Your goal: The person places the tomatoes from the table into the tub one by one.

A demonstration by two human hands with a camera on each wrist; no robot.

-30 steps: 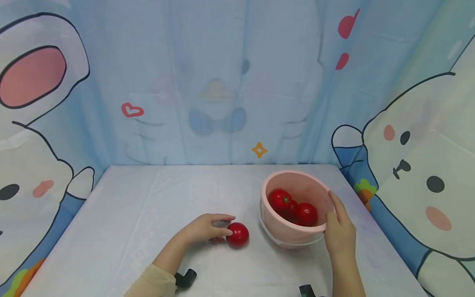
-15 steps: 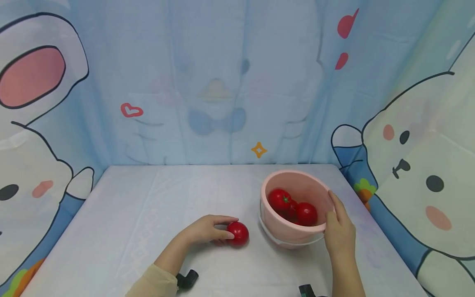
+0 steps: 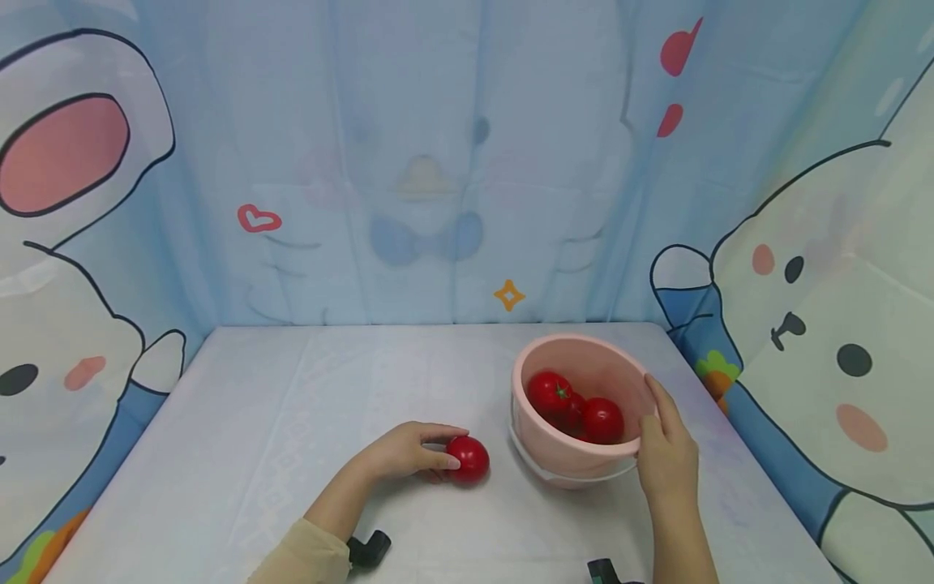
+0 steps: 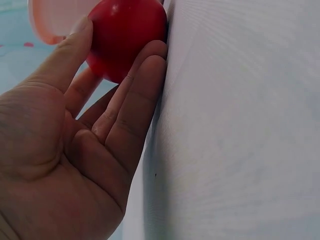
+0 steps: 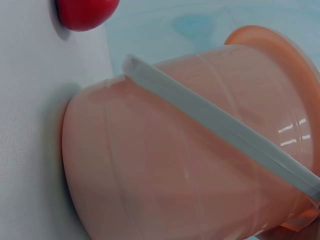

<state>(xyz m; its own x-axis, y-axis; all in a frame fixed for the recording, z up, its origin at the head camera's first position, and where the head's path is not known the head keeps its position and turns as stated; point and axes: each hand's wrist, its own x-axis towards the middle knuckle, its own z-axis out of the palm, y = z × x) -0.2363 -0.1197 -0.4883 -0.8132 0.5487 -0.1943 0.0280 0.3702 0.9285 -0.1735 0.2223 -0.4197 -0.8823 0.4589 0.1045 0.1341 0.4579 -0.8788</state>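
A red tomato [image 3: 468, 460] rests on the table in front of the person, left of a pink bucket [image 3: 572, 466]. My left hand [image 3: 404, 451] holds this tomato from its left side; in the left wrist view the thumb [image 4: 67, 57] lies against one side and the fingers reach round the other. Inside the bucket lie several tomatoes [image 3: 550, 392]. At the bucket's right rim, my right hand [image 3: 667, 454] grips with the thumb outside. The bucket's pale handle [image 5: 215, 120] hangs down across its outer wall in the right wrist view.
A white cloth [image 3: 292, 405] covers the table. Behind it hangs a blue curtain [image 3: 430, 97] printed with cartoon rabbits. Black wrist-worn devices [image 3: 369, 549] show near the front edge below both hands.
My left hand has shifted slightly right, bringing thumb and fingers closer round the tomato. The bucket and my right hand have stayed in place.
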